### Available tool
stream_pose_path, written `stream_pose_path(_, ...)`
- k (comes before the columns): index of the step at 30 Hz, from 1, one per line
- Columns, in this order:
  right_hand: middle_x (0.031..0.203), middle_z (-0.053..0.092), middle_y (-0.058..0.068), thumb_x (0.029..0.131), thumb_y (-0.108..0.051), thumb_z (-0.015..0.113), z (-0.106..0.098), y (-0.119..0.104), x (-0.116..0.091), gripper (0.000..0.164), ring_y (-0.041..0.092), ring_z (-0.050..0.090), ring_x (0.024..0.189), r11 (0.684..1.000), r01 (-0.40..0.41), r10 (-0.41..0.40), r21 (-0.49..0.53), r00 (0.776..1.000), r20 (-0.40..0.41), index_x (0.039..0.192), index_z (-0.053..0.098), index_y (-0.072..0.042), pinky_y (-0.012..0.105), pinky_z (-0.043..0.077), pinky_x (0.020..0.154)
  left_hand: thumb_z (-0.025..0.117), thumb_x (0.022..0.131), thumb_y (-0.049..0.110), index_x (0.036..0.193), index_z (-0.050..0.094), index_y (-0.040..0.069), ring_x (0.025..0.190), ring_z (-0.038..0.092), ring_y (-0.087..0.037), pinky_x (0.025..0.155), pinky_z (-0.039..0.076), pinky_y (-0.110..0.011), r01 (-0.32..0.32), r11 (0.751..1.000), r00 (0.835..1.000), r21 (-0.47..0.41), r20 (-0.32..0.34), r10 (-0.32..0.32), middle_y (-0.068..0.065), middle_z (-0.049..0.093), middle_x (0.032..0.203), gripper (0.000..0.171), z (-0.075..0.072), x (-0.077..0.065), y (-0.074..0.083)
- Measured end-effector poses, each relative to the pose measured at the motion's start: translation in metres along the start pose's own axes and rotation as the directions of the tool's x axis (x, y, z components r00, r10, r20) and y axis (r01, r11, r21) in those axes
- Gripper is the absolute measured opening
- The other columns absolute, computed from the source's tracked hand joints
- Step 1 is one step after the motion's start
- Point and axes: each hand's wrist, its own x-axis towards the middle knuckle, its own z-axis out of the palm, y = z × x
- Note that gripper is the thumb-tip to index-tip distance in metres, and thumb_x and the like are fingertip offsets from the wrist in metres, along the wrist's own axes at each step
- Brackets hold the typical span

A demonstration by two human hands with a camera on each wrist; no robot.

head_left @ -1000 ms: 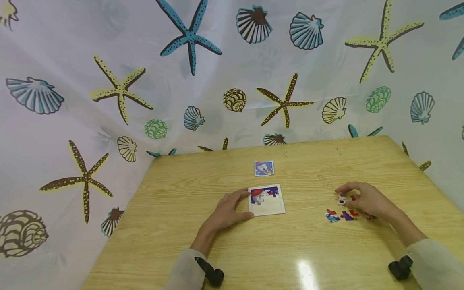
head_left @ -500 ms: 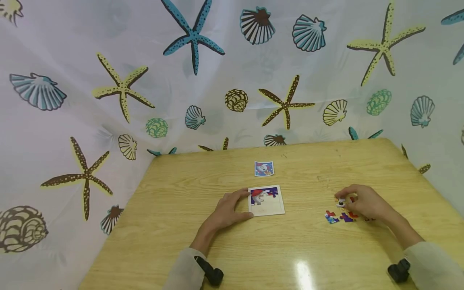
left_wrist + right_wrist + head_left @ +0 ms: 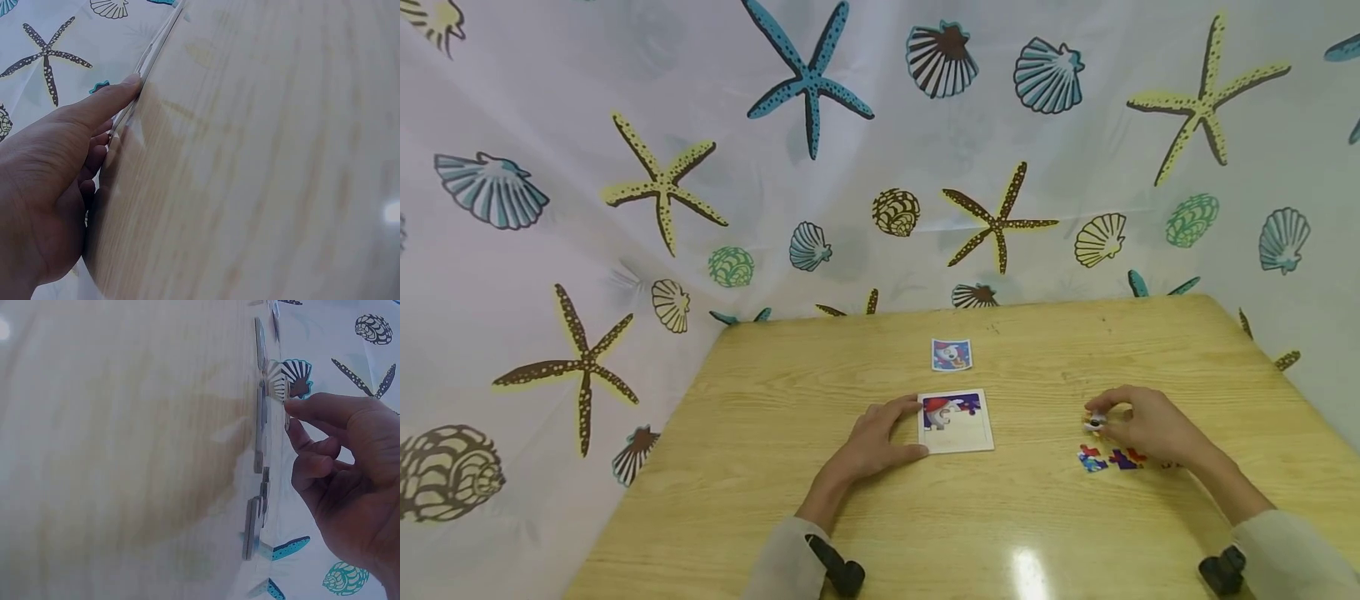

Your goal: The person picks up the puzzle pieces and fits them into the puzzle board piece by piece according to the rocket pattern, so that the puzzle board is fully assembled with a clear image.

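My left hand (image 3: 876,440) rests at the left side of a square puzzle board (image 3: 970,443); its index finger touches the left edge and the thumb lies at the near corner. Several joined pieces with a red and white picture fill the board's upper part, while bare pale wood shows below. In the left wrist view the thumb (image 3: 106,103) stretches straight to the board's edge. Between thumb and index finger, my right hand (image 3: 1150,427) pinches a jigsaw piece (image 3: 1094,422) with a white and dark print. The right wrist view shows this piece (image 3: 287,409) edge-on, raised above the others.
Below the right hand lie loose jigsaw pieces, one blue and red (image 3: 1092,459) and one purple (image 3: 1123,460), with more partly hidden by the hand. A small picture card (image 3: 951,355) lies behind the board. A shell-patterned curtain (image 3: 850,167) borders the wooden table (image 3: 760,383).
The right hand has closed its fingertips on the white jigsaw piece and shifted slightly left with it, uncovering more of the loose pieces. My left hand keeps its place at the board.
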Motion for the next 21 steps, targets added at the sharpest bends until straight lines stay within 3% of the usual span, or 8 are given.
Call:
stream_pose_path(14, 0.114, 0.07, 0.013, 0.091, -0.001, 0.076, 0.018, -0.026, 0.027, 0.026, 0.01, 0.04, 0.061, 0.988, 0.132, -0.135, -0.079, 0.991, -0.027, 0.117, 0.075, -0.001, 0.026, 0.039, 0.057, 0.081, 0.089, 0.044, 0.153, 0.052, 0.022, 0.147, 0.034, -0.028, 0.121, 0.024, -0.056, 0.005, 1.0, 1.0, 0.026, -0.008, -0.005, 0.008, 0.037, 0.166, 0.073, 0.003, 0.002, -0.003)
stream_pose_path(18, 0.113, 0.072, 0.008, 0.091, -0.001, 0.077, 0.022, -0.03, 0.033, 0.026, 0.018, 0.059, 0.085, 0.984, 0.153, -0.158, -0.089, 0.986, -0.051, 0.116, 0.076, -0.004, 0.028, 0.048, 0.07, 0.08, 0.089, 0.045, 0.153, 0.053, 0.022, 0.148, 0.033, -0.027, 0.121, 0.024, -0.057, 0.004, 1.0, 1.0, 0.02, -0.006, -0.004, 0.008, 0.037, 0.166, 0.073, 0.003, 0.002, -0.003)
stream_pose_path(21, 0.113, 0.072, 0.007, 0.09, -0.003, 0.078, 0.024, -0.033, 0.037, 0.027, 0.026, 0.061, 0.102, 0.984, 0.155, -0.16, -0.086, 0.985, -0.058, 0.117, 0.076, -0.005, 0.031, 0.05, 0.078, 0.081, 0.089, 0.044, 0.153, 0.053, 0.022, 0.148, 0.033, -0.027, 0.121, 0.024, -0.057, 0.006, 1.0, 1.0, 0.015, -0.003, -0.006, 0.008, 0.037, 0.166, 0.073, 0.002, 0.003, -0.002)
